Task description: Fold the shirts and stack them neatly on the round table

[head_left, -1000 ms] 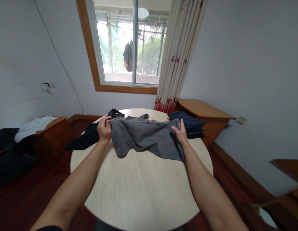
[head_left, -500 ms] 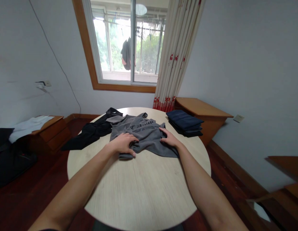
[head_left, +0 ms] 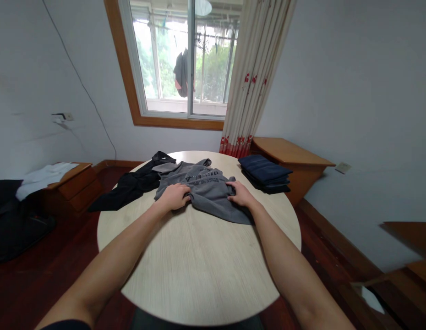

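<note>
- A grey T-shirt (head_left: 213, 192) lies print side up, its dark lettering upright to the person at the table, the smaller lines nearest the hands.
- Its sleeved end points toward the worktop's far edge and its hem toward the near edge; the long axis runs away from the person, slanting slightly to the left, with the cloth rumpled.
- The left hand (head_left: 175, 197) curls at the shirt's near left corner, fingers and thumb closed on a bunched fold.
- The right hand (head_left: 241, 195) rests at the shirt's right side, thumb and forefinger apart against the cloth; whether it pinches a fold cannot be told.
- Most of the shirt spreads between and beyond the two hands, across the middle and far part of the round, pale wood-grain worktop (head_left: 202, 266).
- A black garment (head_left: 137, 184) sprawls beside it, spilling over the worktop's left edge, while a folded navy stack (head_left: 264, 172) sits near the far right edge.
- Beyond the far edge stand a wood-framed window (head_left: 165, 118) and a red-flowered curtain (head_left: 252, 91); a wooden desk (head_left: 292, 153) stands to the right, a drawer cabinet (head_left: 79, 192) bearing white cloth (head_left: 44, 178) to the left.
</note>
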### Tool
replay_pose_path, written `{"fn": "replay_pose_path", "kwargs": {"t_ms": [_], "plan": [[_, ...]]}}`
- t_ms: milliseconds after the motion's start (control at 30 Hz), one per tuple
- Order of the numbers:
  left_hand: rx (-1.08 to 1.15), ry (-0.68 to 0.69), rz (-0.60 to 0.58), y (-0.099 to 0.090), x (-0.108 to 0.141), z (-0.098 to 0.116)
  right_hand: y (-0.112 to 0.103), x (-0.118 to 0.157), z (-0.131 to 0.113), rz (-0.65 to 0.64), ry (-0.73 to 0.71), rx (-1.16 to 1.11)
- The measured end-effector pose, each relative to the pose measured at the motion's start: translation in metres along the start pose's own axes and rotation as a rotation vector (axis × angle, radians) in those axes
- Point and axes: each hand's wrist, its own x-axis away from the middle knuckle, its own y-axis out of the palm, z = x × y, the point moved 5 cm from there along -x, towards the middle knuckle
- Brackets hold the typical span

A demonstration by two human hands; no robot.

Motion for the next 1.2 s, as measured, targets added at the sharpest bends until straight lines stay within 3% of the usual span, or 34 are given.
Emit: {"fn": "replay_pose_path", "kwargs": {"t_ms": [100, 200, 267, 367, 433, 500, 567, 667, 733, 867, 1067, 1200], "plan": [[0.119, -0.077, 0.065, -0.028, 0.005, -0.014, -0.023, 0.005, -0.011, -0.023, 0.055, -0.161], [0.452, 0.036, -0.051, -0.057, 0.022, -0.025, -0.058, 0.02, -0.018, -0.035, 0.096, -0.549], [0.683, 0.117, -0.196, -0.071, 0.04, -0.031, -0.084, 0.031, -0.016, 0.07, 0.124, -0.795], [0.922, 0.072, -0.307, -0.079, 0.056, -0.041, -0.104, 0.037, -0.005, 0.27, 0.158, -0.951], [1.015, 0.005, -0.257, -0.075, 0.051, -0.046, -0.093, 0.03, 0.003, 0.295, 0.216, -0.909], [1.01, -0.04, -0.124, -0.065, 0.035, -0.051, -0.066, 0.019, 0.014, 0.243, 0.329, -0.779], [0.877, -0.082, 0.024, -0.051, 0.019, -0.057, -0.035, 0.01, 0.023, 0.166, 0.415, -0.589], [0.582, -0.122, 0.126, -0.022, 0.005, -0.066, 0.001, 0.001, 0.025, 0.105, 0.361, -0.397], [0.417, -0.099, 0.106, -0.005, 0.002, -0.068, 0.015, -0.003, 0.017, 0.081, 0.262, -0.34], [0.181, -0.1, -0.046, 0.022, 0.003, -0.063, 0.038, -0.004, -0.008, 0.023, 0.116, -0.255], [-0.087, -0.176, -0.037, 0.03, -0.003, -0.054, 0.073, -0.001, -0.047, -0.029, 0.03, -0.228], [-0.16, -0.245, -0.086, 0.032, -0.005, -0.05, 0.077, -0.004, -0.057, -0.069, -0.032, -0.177]]}}
